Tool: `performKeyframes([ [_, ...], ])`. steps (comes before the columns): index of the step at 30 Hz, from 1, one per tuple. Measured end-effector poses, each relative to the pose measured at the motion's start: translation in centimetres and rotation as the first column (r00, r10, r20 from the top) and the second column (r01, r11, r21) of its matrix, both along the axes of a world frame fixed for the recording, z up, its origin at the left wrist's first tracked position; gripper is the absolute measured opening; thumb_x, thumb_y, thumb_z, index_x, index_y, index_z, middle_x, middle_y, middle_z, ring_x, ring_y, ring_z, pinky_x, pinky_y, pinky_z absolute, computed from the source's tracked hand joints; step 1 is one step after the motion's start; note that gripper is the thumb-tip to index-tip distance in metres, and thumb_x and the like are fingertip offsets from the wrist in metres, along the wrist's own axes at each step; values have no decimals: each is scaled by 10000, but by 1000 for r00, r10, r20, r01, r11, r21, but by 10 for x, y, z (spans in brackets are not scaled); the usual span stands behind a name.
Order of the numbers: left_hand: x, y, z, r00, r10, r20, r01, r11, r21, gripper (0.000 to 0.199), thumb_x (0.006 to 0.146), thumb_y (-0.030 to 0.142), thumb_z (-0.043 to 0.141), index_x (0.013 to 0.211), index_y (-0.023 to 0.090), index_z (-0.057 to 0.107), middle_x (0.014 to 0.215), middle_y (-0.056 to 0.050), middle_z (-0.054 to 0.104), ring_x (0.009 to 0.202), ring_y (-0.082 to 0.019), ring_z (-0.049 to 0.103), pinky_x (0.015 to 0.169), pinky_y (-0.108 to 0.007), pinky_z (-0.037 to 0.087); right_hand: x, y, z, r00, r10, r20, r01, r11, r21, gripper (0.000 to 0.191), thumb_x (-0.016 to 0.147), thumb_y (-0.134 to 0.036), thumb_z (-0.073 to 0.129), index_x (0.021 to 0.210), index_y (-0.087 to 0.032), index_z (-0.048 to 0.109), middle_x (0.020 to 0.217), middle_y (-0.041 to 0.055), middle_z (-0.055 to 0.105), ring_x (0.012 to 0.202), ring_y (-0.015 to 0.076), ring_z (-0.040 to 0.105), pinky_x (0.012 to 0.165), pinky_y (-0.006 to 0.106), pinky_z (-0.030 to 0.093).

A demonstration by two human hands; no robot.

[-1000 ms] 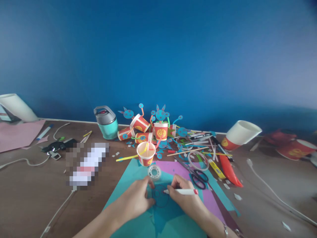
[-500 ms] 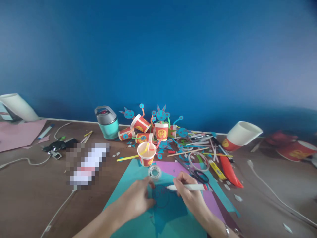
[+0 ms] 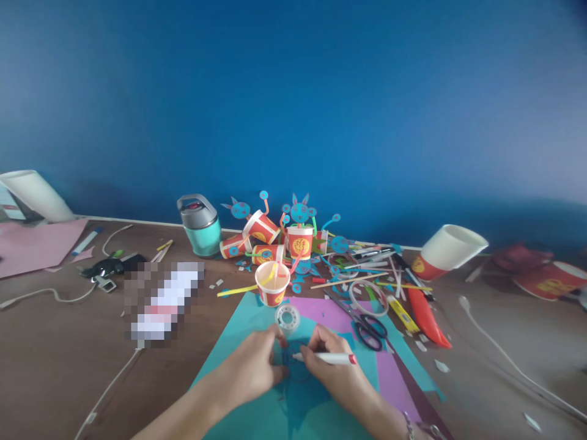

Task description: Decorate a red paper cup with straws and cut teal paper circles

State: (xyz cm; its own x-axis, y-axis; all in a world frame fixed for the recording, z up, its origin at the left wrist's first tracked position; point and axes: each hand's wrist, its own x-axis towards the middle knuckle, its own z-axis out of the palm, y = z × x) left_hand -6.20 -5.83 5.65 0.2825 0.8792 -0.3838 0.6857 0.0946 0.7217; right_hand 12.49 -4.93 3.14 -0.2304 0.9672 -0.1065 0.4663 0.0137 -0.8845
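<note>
In my right hand (image 3: pixel 338 366) is a white marker (image 3: pixel 332 359) with a red end, its tip on a blue paper piece (image 3: pixel 305 397). A round outline with smaller marks is drawn on that piece, partly hidden by my fingers. My left hand (image 3: pixel 259 360) rests at the left edge of the drawing, thumb and fingertips apart and touching the paper. Under both hands lies a teal sheet (image 3: pixel 238 342). Just beyond my left fingers sits a roll of clear tape (image 3: pixel 287 318). Black-handled scissors (image 3: pixel 369 333) lie to the right of my right hand.
A paper cup (image 3: pixel 272 284) with straws stands behind the tape, with several decorated cups (image 3: pixel 300 243) farther back. Pens, straws and scraps surround a yellow cutter (image 3: pixel 403 313) and a red pouch (image 3: pixel 426 318). A teal flask (image 3: pixel 202 232) stands left, a stack of cups (image 3: pixel 449 250) leans right.
My right hand has moved left with the marker, bringing the tip further into the round outline. More of the scissors' handles now shows. My left hand stays nearly in place.
</note>
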Motion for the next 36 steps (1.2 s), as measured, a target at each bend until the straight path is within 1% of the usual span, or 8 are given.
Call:
performKeyframes([
  [4, -1, 0, -3, 1000, -3, 12, 3, 1000, 14, 324, 672, 126, 590, 981, 216, 559, 537, 95, 400, 526, -134, 418, 505, -245, 254, 0, -1, -2, 1000, 1, -11, -1, 1000, 12, 211, 746, -284, 551, 612, -224, 400, 547, -64, 433, 531, 107, 386, 485, 217, 303],
  [6, -1, 0, -4, 1000, -1, 15, 1, 1000, 0, 320, 673, 134, 589, 980, 218, 554, 531, 96, 397, 520, -135, 416, 496, -245, 250, 0, -2, -2, 1000, 3, -20, -3, 1000, 11, 218, 754, -287, 553, 615, -226, 396, 549, -65, 436, 532, 106, 391, 486, 218, 303],
  [14, 1, 1, 3, 1000, -4, 1, 4, 999, -32, 320, 689, 143, 594, 999, 210, 552, 547, 92, 406, 532, -135, 427, 503, -245, 259, 1, -3, 0, 999, 28, -33, -29, 999, -29, 220, 761, -301, 573, 630, -221, 415, 554, -62, 456, 532, 105, 408, 487, 218, 301],
  [18, 1, 1, 1, 1000, 6, 9, -5, 1000, -15, 314, 690, 132, 603, 993, 206, 565, 544, 94, 405, 530, -133, 423, 512, -245, 263, 0, -2, 3, 999, 34, -28, -35, 998, -46, 217, 752, -301, 569, 622, -224, 414, 548, -59, 463, 531, 108, 420, 481, 217, 306],
  [25, -1, 0, -3, 1000, 7, 13, -7, 1000, 7, 310, 690, 150, 608, 990, 219, 570, 553, 92, 403, 555, -143, 445, 530, -245, 272, -2, -1, 2, 1000, 6, 17, -6, 1000, -2, 185, 711, -256, 545, 590, -221, 409, 558, -51, 469, 542, 111, 425, 498, 221, 321],
  [31, 0, 0, -1, 1000, 10, 4, -10, 1000, -4, 310, 688, 135, 607, 983, 223, 566, 545, 96, 399, 527, -132, 419, 517, -239, 265, 2, -2, -5, 998, -57, -15, 57, 998, 15, 228, 732, -296, 546, 588, -228, 382, 529, -68, 400, 513, 101, 371, 466, 211, 298],
  [36, -1, 1, -2, 1000, 7, 7, -7, 1000, -1, 298, 689, 153, 611, 975, 222, 565, 547, 92, 406, 538, -140, 438, 517, -246, 265, 1, -2, -2, 999, -35, -16, 35, 999, 12, 210, 729, -293, 556, 595, -224, 409, 531, -61, 433, 521, 105, 384, 465, 208, 304],
])
